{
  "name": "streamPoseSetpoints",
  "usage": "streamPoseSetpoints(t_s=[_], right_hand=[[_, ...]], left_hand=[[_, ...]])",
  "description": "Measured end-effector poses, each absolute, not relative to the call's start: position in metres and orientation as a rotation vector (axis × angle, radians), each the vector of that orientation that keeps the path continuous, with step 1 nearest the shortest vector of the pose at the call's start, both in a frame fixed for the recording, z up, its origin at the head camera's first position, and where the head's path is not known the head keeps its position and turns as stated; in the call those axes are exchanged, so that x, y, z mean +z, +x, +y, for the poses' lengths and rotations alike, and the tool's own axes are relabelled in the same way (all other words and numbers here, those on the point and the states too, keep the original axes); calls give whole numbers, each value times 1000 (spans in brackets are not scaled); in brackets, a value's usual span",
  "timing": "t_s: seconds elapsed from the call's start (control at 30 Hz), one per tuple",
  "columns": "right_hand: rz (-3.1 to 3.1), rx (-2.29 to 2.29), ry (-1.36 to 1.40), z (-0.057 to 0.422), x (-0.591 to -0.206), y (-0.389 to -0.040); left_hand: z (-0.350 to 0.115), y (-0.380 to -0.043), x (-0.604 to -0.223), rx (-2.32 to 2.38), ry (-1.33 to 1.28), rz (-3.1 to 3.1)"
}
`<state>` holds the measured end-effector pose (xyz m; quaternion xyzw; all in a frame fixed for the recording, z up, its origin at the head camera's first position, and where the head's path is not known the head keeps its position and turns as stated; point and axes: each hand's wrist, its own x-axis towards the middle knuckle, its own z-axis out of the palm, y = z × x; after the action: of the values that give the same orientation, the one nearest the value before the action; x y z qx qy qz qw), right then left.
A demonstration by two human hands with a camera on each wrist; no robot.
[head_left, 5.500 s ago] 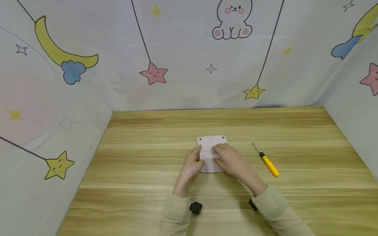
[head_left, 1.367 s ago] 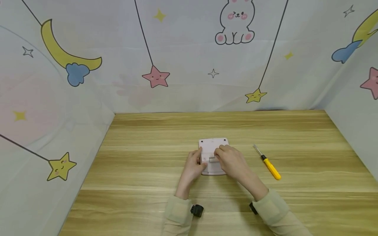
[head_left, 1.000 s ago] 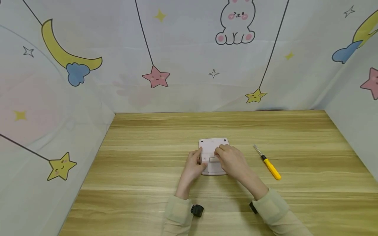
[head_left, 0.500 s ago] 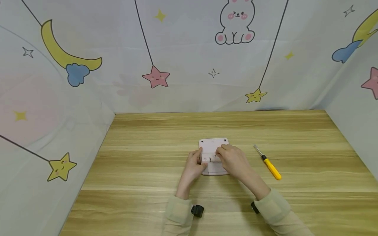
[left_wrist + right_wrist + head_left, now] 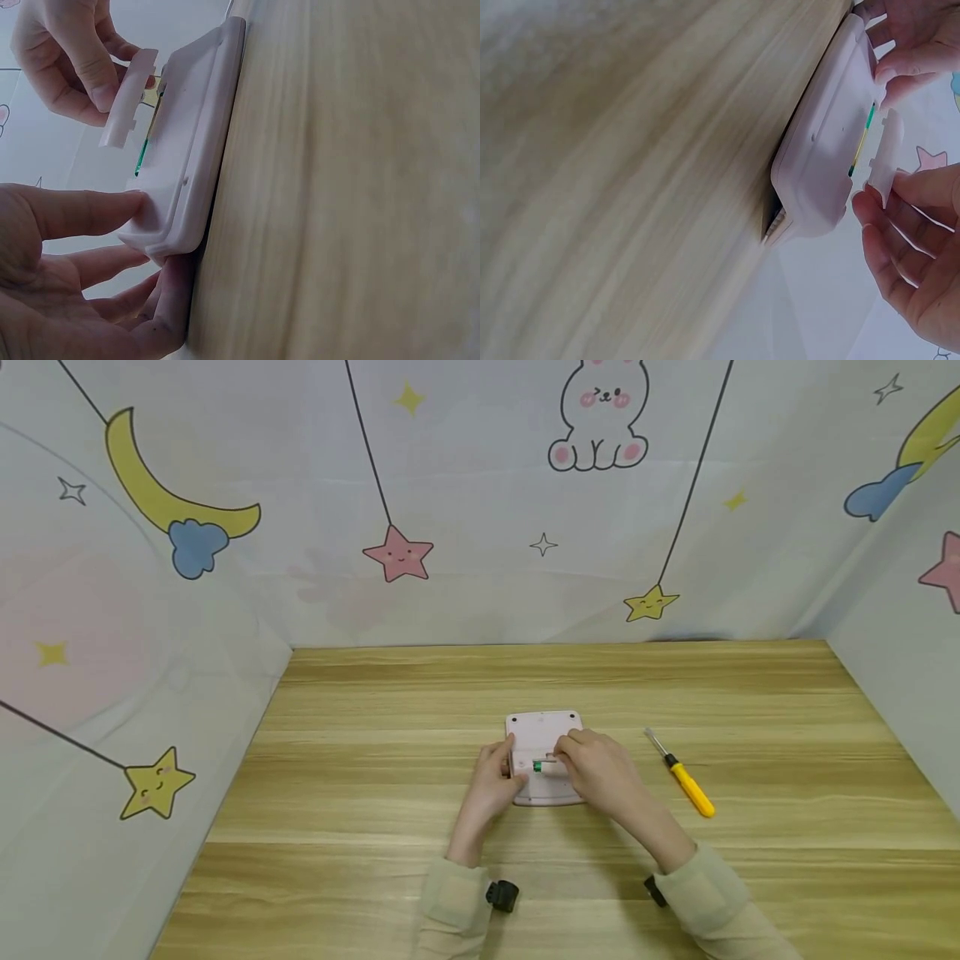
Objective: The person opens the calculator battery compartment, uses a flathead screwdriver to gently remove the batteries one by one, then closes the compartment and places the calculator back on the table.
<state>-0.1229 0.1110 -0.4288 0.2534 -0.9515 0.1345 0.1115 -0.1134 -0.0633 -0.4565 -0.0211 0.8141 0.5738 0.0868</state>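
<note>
A pale pink calculator (image 5: 542, 728) lies back side up on the table, its front hidden. My left hand (image 5: 486, 783) grips its left edge, thumb on the back and fingers at the side and underneath. Between thumb and fingers, my right hand (image 5: 598, 770) pinches a small pale pink battery cover (image 5: 129, 101). In both wrist views the cover stands tilted, clear of the slot over most of its length. Inside the uncovered compartment sits a green and yellow battery (image 5: 863, 137), partly hidden from the head view by the cover and right hand.
On the wooden table (image 5: 360, 760), a screwdriver (image 5: 686, 783) with a yellow handle lies right of the calculator, tip pointing away. A white printed cloth (image 5: 465, 602) stands along the back and sides. Each wrist wears a black camera (image 5: 503, 896).
My right hand has lifted the battery cover off the slot, drawing slightly back and to the right. The green battery end now shows. My left hand keeps its grip on the calculator.
</note>
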Motion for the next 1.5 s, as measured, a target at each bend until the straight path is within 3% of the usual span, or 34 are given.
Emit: streamPoseSetpoints(t_s=[1.5], right_hand=[[-2940,360,768,145,-433,-92]], left_hand=[[-63,-112,-456,1665,-57,2446]])
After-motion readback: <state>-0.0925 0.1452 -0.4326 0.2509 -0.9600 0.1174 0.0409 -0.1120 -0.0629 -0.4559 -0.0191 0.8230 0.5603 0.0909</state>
